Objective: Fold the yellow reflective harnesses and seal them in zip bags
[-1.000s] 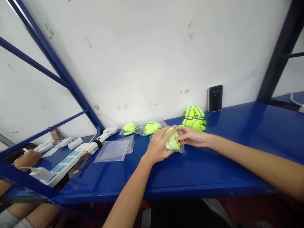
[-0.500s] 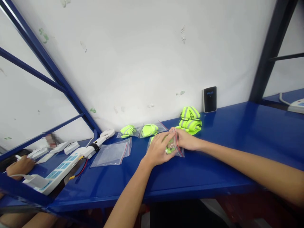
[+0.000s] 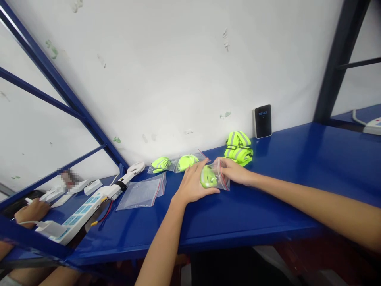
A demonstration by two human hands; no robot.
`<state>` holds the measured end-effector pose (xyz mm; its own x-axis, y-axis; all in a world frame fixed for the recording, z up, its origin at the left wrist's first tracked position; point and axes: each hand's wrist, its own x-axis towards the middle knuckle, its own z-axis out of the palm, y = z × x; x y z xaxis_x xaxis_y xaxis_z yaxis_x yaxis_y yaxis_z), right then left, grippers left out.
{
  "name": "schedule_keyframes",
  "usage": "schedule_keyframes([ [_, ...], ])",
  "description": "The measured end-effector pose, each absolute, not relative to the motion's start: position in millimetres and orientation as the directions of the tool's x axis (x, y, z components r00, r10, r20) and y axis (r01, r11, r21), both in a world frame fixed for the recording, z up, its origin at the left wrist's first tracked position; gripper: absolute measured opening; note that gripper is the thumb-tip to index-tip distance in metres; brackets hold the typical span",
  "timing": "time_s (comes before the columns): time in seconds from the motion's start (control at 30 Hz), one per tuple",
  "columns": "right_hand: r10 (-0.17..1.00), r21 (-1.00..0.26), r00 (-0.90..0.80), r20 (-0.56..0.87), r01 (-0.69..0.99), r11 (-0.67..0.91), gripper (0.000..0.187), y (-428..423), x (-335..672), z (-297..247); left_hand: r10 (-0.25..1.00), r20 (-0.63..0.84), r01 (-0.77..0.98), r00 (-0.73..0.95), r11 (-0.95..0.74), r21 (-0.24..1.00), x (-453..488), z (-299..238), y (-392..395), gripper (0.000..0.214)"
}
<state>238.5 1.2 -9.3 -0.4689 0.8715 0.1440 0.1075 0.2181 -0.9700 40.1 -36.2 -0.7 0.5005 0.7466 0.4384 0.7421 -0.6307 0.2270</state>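
A clear zip bag [image 3: 224, 182] with a red seal line lies on the blue table. Inside it is a folded neon-yellow reflective strap [image 3: 208, 177] with grey stripes. My left hand [image 3: 193, 183] rests over the bag's left part, fingers stretched out and thumb spread away, covering some of the strap. At the bag's open-looking right end, my right hand [image 3: 233, 171] grips the edge near the red line; its fingertips are partly hidden behind the plastic. Just beyond sits a stack of folded neon straps [image 3: 239, 153].
Two filled bags [image 3: 187, 163] lie by the wall. Flat zip bags [image 3: 139, 194] lie left, beside a power strip [image 3: 79, 214] and a white handheld fan [image 3: 135, 169]. A black-screened device [image 3: 263, 121] stands at the wall. Another person's hand [image 3: 32, 210] is far left.
My left hand's fingers have straightened and the thumb has spread, so more of the bagged strap shows. My right hand stays at the bag's sealing edge. The camera view has shifted slightly.
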Motion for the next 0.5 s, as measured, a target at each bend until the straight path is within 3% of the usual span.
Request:
schedule_keyframes([
  [0.1,0.920,-0.996,-0.391,0.034,0.058,0.061,0.016,0,241,0,0.813,0.364,0.779,0.455,-0.561,0.278,32,0,-35,0.089],
  [0.17,0.956,-0.994,-0.290,0.042,0.086,0.070,0.020,1,245,4,0.837,0.364,0.805,0.409,-0.519,0.289,30,0,-33,0.082],
  [0.27,0.947,-0.936,-0.259,0.188,0.245,0.253,0.028,0,251,7,0.870,0.374,0.848,0.323,-0.441,0.294,31,-3,-30,0.085],
  [0.37,0.854,-0.805,-0.399,0.334,0.351,0.479,0.033,-8,251,10,0.887,0.392,0.885,0.243,-0.368,0.285,35,-6,-28,0.086],
  [0.5,0.794,-0.739,-0.530,0.297,0.399,0.543,0.028,-11,246,10,0.892,0.409,0.894,0.193,-0.332,0.302,37,-8,-29,0.085],
])
